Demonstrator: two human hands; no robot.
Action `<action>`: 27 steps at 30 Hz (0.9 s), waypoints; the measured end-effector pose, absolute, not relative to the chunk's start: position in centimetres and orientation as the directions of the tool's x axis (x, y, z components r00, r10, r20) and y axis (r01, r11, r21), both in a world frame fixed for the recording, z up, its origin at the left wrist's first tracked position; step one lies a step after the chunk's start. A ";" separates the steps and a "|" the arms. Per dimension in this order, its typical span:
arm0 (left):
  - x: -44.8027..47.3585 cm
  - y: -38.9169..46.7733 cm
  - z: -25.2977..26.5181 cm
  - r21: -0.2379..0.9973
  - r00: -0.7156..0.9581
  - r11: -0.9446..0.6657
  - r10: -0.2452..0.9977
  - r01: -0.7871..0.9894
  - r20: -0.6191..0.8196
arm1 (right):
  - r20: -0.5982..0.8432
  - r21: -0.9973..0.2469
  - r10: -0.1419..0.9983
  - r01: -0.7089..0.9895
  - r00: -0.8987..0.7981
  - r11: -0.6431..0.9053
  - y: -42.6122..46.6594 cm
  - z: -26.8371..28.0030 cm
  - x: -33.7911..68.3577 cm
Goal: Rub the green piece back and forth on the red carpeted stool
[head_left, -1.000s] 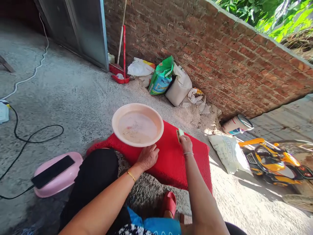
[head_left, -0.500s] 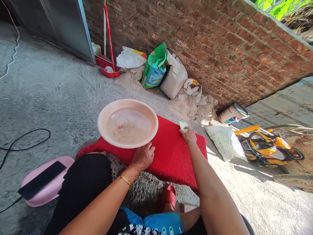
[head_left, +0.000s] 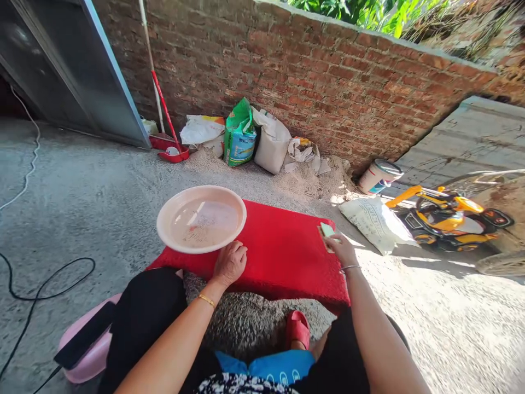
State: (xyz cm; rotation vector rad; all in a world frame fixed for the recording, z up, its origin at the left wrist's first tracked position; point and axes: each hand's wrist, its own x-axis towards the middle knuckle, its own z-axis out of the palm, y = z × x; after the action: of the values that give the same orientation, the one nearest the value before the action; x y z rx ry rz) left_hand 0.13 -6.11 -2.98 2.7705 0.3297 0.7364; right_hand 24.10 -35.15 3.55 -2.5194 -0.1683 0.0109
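The right hand (head_left: 344, 253) is closed around a scrubbing brush (head_left: 327, 230) with a pale green back, bristles down on a red cloth (head_left: 283, 246) near its far right corner. The left hand (head_left: 231, 262) lies at the cloth's near edge, just beside a pale pink basin (head_left: 161, 229) of cloudy water that sits on the cloth's left end; its fingers are curled, and I cannot tell whether they grip anything.

Along the brick wall (head_left: 311, 93), a green-and-blue sack (head_left: 241, 146) carries a line of dark characters too small to make out. A whitish sack (head_left: 371, 219) lying on the ground has faint, illegible print. The bucket (head_left: 374, 178) beyond it shows a patterned label, also unreadable. Rounded white outlines mark the blue fabric (head_left: 283, 362) below the hands.
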 end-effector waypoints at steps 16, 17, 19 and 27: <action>0.7 -17.3 4.1 0.338 0.972 -0.933 -0.041 -0.119 0.231 | -0.099 -0.881 0.929 0.403 0.356 -0.248 -31.9 4.3 16.2; 1.3 -17.8 4.1 0.352 0.981 -0.929 -0.048 -0.113 0.189 | -0.123 -0.895 0.933 0.368 0.338 -0.251 -32.0 4.5 16.2; 1.8 -18.4 3.8 0.382 0.989 -0.920 -0.041 -0.091 0.139 | -0.171 -0.911 0.937 0.314 0.303 -0.268 -32.4 4.5 16.4; 0.4 -19.2 3.7 0.480 0.996 -0.873 -0.086 -0.083 0.016 | -0.231 -0.957 0.955 0.136 0.185 -0.257 -34.2 3.6 15.7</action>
State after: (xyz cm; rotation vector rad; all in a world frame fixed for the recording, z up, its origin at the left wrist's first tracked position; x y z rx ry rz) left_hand 0.40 -19.16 3.65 2.6381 -0.1193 -0.0086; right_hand 15.71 -34.16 3.56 -1.5853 -1.0676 1.1782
